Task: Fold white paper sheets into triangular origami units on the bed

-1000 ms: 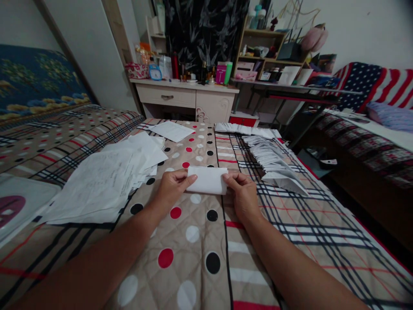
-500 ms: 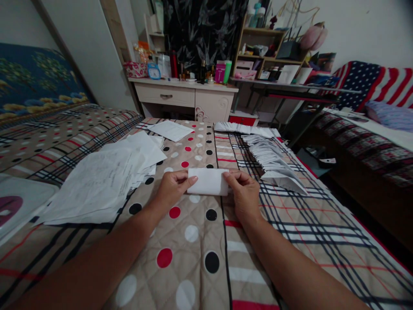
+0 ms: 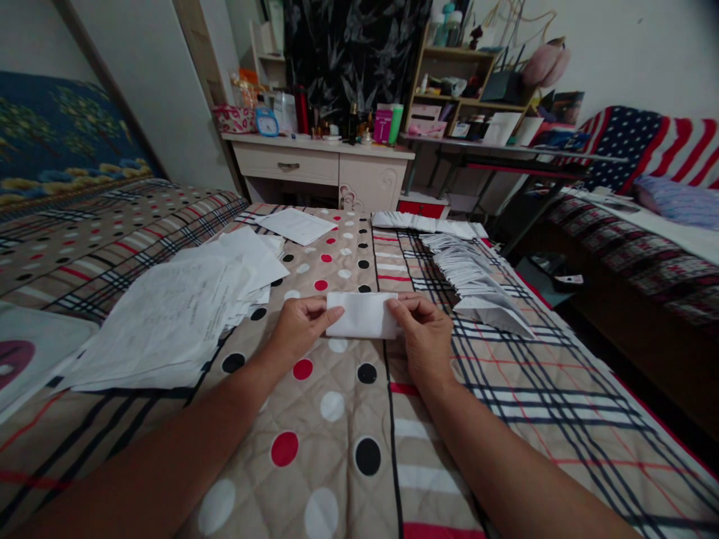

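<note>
A spread of loose sheets (image 3: 168, 322) is lying on the left part of the quilted bed (image 3: 337, 449). Just right of it, the left hand (image 3: 297, 326) is pinching the left short end of a folded white paper (image 3: 362, 314), with thumb and fingers closed on it. The paper is sitting low at the quilt, its long axis running left to right between the two hands, equally near both. The right hand (image 3: 425, 333) is clamping the right end in the same way. Farther right, a row of folded slips (image 3: 477, 281) is fanning away up the bed.
</note>
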Action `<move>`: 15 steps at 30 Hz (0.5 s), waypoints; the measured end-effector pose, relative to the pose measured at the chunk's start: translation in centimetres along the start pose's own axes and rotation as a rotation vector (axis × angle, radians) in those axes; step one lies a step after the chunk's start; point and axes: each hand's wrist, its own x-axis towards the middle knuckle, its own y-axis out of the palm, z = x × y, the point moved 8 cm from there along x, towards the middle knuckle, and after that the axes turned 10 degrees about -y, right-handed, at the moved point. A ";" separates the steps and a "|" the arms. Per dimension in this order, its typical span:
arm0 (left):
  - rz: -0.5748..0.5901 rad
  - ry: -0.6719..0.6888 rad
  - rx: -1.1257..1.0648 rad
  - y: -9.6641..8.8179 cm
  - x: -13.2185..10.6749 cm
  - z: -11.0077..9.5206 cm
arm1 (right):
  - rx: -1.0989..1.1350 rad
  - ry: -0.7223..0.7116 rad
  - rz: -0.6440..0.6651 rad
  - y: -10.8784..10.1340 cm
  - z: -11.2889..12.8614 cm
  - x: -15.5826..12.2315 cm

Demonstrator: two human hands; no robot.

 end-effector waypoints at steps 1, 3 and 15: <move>0.001 0.002 0.001 0.0 0.0 0.0 | -0.001 -0.001 -0.003 0.0 0.0 0.0; 0.002 0.001 0.007 0.0 0.0 0.0 | -0.003 0.006 -0.009 -0.1 0.0 0.0; 0.000 0.003 0.010 0.0 0.0 0.0 | -0.005 0.043 -0.050 -0.4 -0.2 -0.2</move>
